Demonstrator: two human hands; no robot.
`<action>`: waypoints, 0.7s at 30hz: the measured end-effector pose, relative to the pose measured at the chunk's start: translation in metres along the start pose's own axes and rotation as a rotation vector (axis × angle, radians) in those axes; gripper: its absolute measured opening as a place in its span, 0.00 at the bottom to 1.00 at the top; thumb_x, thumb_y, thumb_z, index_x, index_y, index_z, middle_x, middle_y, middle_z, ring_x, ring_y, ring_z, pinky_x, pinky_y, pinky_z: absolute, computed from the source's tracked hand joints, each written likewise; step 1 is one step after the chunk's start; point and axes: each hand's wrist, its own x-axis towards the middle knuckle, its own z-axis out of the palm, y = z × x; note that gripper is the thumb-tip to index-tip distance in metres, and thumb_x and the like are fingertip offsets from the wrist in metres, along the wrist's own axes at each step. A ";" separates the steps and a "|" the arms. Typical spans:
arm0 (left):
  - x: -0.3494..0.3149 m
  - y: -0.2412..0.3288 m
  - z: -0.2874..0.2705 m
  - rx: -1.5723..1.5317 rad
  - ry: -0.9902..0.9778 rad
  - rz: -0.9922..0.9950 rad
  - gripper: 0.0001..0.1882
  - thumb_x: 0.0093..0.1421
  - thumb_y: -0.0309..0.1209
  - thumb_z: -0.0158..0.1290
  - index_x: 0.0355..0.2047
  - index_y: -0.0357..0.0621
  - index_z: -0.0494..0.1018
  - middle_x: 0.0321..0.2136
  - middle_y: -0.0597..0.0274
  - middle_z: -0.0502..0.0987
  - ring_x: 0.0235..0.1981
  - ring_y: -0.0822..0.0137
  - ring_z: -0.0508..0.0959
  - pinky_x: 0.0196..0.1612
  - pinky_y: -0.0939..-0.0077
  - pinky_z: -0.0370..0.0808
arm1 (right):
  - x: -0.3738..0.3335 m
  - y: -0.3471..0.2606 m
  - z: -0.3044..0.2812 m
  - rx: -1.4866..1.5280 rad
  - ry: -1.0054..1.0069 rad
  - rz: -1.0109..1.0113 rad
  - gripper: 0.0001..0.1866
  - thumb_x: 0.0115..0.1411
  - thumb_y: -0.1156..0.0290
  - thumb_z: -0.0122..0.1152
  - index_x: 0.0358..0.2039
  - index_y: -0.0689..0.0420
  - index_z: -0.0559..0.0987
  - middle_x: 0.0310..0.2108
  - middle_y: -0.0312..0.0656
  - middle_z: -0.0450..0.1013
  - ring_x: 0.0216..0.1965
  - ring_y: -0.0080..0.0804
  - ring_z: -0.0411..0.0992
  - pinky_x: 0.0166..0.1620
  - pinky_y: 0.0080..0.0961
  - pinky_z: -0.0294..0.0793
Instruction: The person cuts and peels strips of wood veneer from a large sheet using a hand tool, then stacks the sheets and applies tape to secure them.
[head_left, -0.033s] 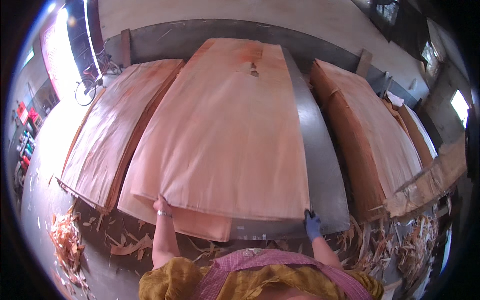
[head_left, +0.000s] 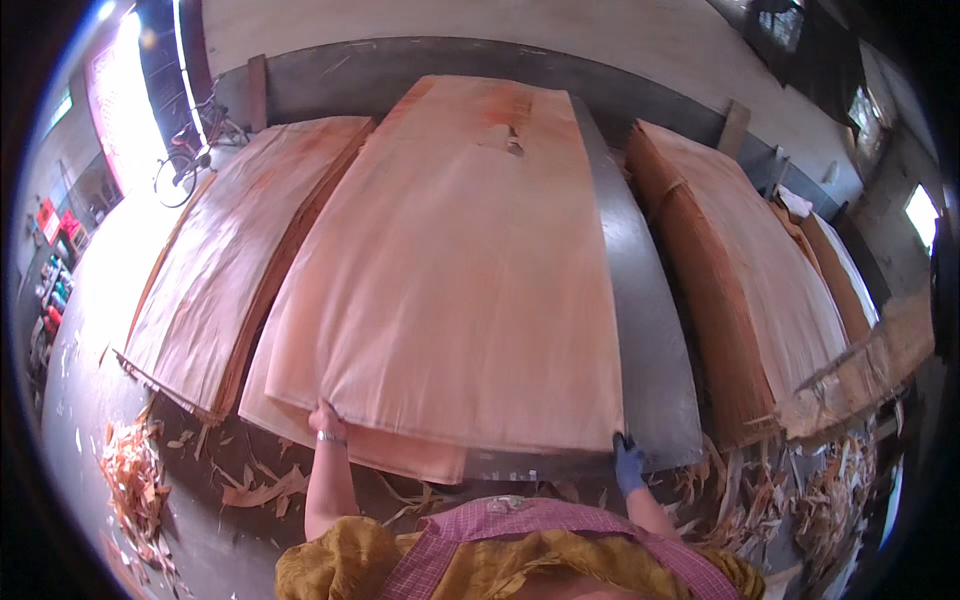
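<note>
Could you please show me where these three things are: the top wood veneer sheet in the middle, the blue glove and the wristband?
Top wood veneer sheet [head_left: 470, 285]: head view, middle of its upper face.
Blue glove [head_left: 629, 468]: head view, its blue middle part.
Wristband [head_left: 330, 436]: head view, its outer side.

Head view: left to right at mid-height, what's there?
Pinkish-tan stack of thin wood sheets, broad peach thin wood sheet, smooth grey flat slab, reddish-brown-sided stack of wood sheets, narrow brown stack with whitish top.
</note>
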 end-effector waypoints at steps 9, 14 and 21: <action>-0.033 0.012 0.022 0.157 0.150 -0.004 0.21 0.58 0.44 0.58 0.30 0.33 0.76 0.22 0.61 0.75 0.21 0.68 0.73 0.23 0.65 0.71 | 0.052 0.060 0.001 -0.094 0.015 0.230 0.31 0.59 0.54 0.65 0.55 0.65 0.71 0.51 0.50 0.74 0.46 0.41 0.73 0.45 0.36 0.74; -0.054 -0.023 0.022 0.078 -0.001 -0.069 0.20 0.54 0.42 0.63 0.26 0.34 0.75 0.19 0.59 0.74 0.18 0.66 0.73 0.21 0.67 0.71 | 0.003 0.084 0.048 -0.105 0.038 -0.140 0.34 0.58 0.56 0.65 0.58 0.64 0.68 0.50 0.52 0.74 0.41 0.50 0.74 0.43 0.42 0.75; -0.074 -0.030 0.024 -0.039 -0.055 -0.122 0.16 0.54 0.38 0.65 0.27 0.40 0.71 0.22 0.62 0.74 0.17 0.67 0.72 0.18 0.69 0.68 | -0.080 -0.010 0.048 -0.026 -0.187 -0.267 0.17 0.58 0.58 0.64 0.39 0.57 0.74 0.26 0.43 0.71 0.24 0.37 0.67 0.26 0.35 0.66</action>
